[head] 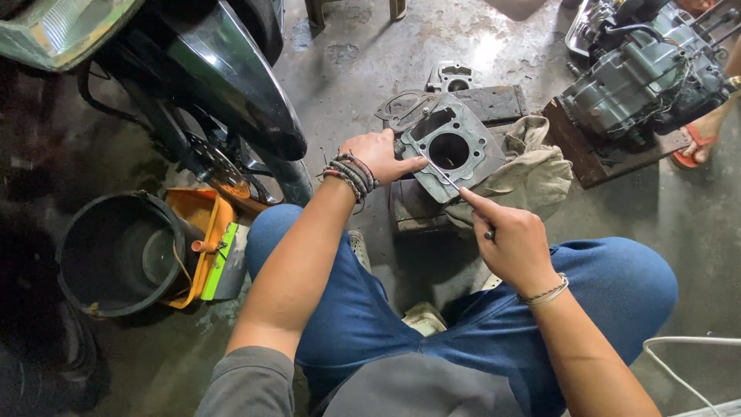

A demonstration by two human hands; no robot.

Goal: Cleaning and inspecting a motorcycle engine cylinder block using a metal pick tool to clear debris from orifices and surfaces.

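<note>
A grey metal engine cylinder block (451, 147) with a round bore lies tilted on a wooden block (421, 208) before my knees. My left hand (382, 157), with beaded bracelets on the wrist, grips the cylinder's left edge. My right hand (509, 239) holds a thin metal blade (445, 176), forefinger stretched along it, with the tip resting on the cylinder's flat face near the bore. A beige rag (532, 166) lies under the cylinder's right side.
A motorcycle's black fender and front wheel (231, 85) stand at the left. A black bucket (120, 251) and an orange tray (202, 232) sit below it. An engine (641, 73) rests on a board at top right, beside someone's sandalled foot (698, 139). A gasket (397, 108) and small metal part (451, 77) lie behind.
</note>
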